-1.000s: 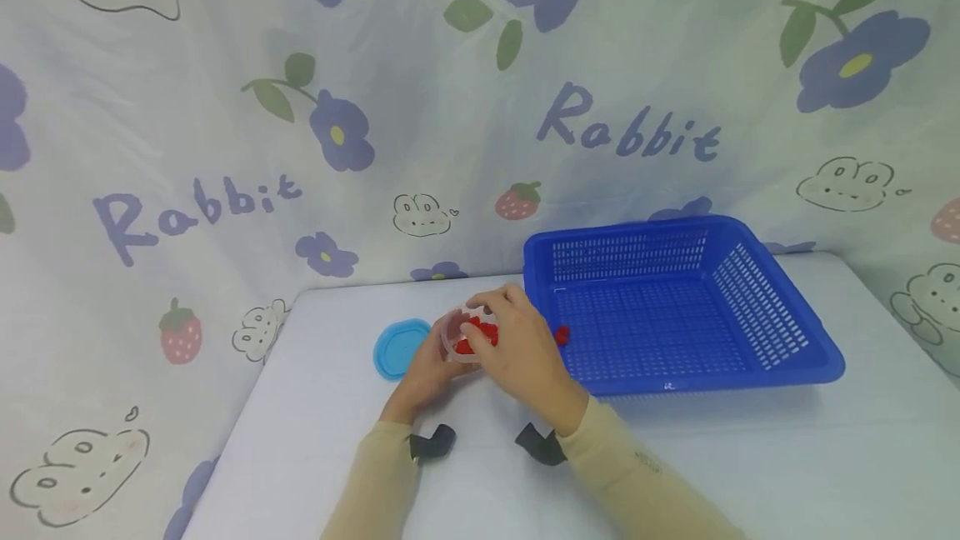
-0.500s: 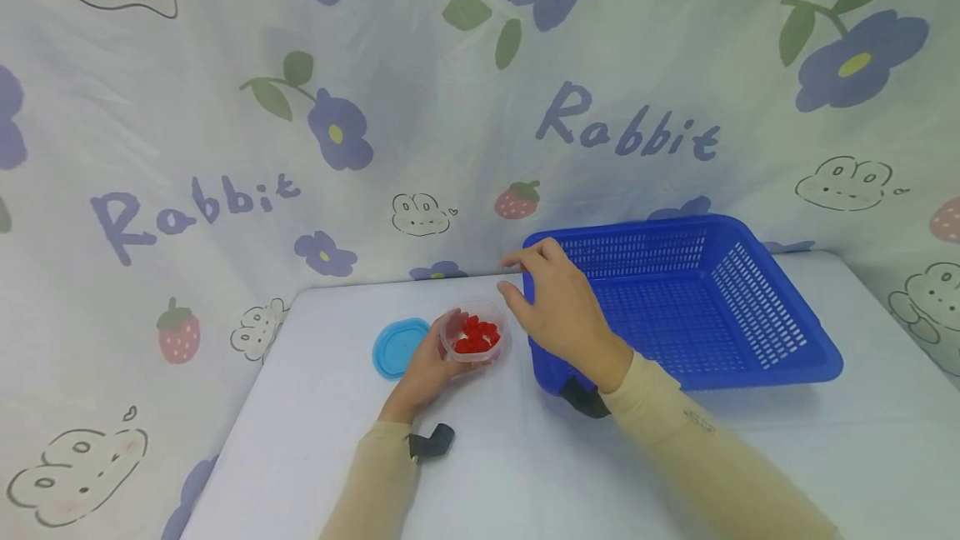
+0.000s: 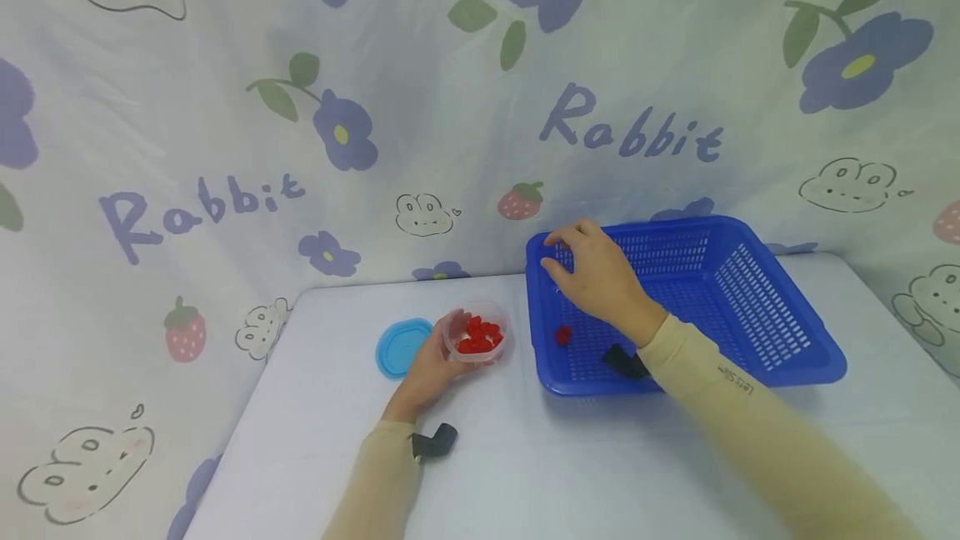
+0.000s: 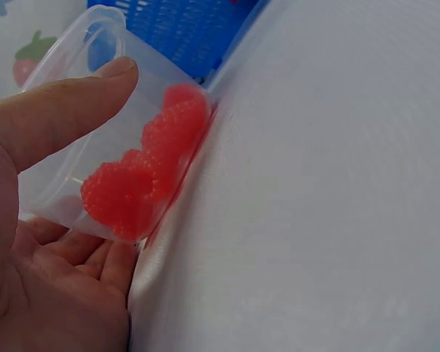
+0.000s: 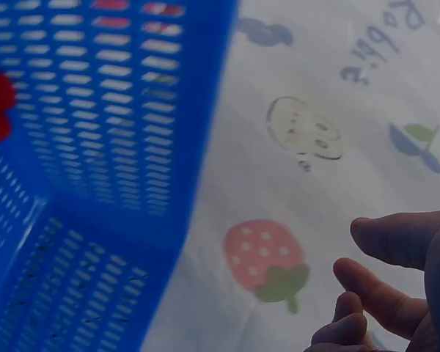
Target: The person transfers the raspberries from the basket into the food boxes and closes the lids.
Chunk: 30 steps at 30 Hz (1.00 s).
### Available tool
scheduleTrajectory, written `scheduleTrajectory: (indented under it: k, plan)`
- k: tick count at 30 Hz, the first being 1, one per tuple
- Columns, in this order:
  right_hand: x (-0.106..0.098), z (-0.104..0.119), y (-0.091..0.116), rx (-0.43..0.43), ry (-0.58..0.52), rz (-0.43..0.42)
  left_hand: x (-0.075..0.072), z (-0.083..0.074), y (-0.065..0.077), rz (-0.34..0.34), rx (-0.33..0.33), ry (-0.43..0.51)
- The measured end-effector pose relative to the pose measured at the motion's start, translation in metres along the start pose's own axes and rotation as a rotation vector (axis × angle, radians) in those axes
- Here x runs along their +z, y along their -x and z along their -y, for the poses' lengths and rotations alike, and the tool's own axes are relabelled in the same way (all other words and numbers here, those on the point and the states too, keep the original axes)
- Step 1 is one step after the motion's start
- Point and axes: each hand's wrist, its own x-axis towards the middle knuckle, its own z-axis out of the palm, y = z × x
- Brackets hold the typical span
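Note:
On the table at centre, my left hand (image 3: 432, 365) grips a small clear plastic tub (image 3: 452, 348) from its left side. Several red raspberries (image 3: 480, 338) lie in the bottom of it. The left wrist view shows the thumb over the wall of the tub (image 4: 73, 165), above the raspberries (image 4: 172, 139). Over the left end of the blue basket (image 3: 731, 365) hovers my right hand (image 3: 600, 277), its thumb and fingers apart with nothing between them. One raspberry (image 3: 563, 335) is on the basket floor, near its left side.
A light blue lid (image 3: 401, 347) lies flat on the white table (image 3: 495, 448), left of the tub. Behind the table hangs a printed curtain (image 3: 420, 107). The basket's perforated walls (image 5: 117, 95) stand beside my right hand in the right wrist view.
My right hand has left the tub and moved right, up over the basket's left end. The left hand and tub have stayed in place. The raspberry in the basket shows again after being covered.

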Motion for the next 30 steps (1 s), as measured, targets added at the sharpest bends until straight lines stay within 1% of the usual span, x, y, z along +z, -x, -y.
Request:
scheduleTrajectory:
  k: [6,10,13,15,18,22,27,30]
  plan:
    - [0.005,-0.021,-0.008,0.000,0.052,0.079,0.002,0.024,-0.012,-0.017,-0.003,0.025]
    - [0.010,-0.031,-0.012,-0.006,0.085,0.153,0.003,0.033,-0.014,-0.040,0.018,0.020]
    - [0.015,-0.039,-0.013,-0.019,0.102,0.232,0.004,0.035,-0.014,-0.049,0.037,0.009]
    - [0.019,-0.045,-0.013,-0.032,0.104,0.292,0.004,0.036,-0.014,-0.050,0.037,0.003]
    - [0.026,-0.055,-0.014,-0.053,0.078,0.390,0.004,0.036,-0.014,-0.052,0.037,0.007]
    - [0.033,-0.064,-0.015,-0.060,0.024,0.524,0.004,0.036,-0.014,-0.054,0.027,0.009]
    - [0.040,-0.067,-0.015,-0.120,0.022,0.663,0.004,0.036,-0.014,-0.056,0.025,0.004]
    - [0.044,-0.068,-0.014,-0.122,0.037,0.720,0.004,0.036,-0.014,-0.059,0.027,-0.004]
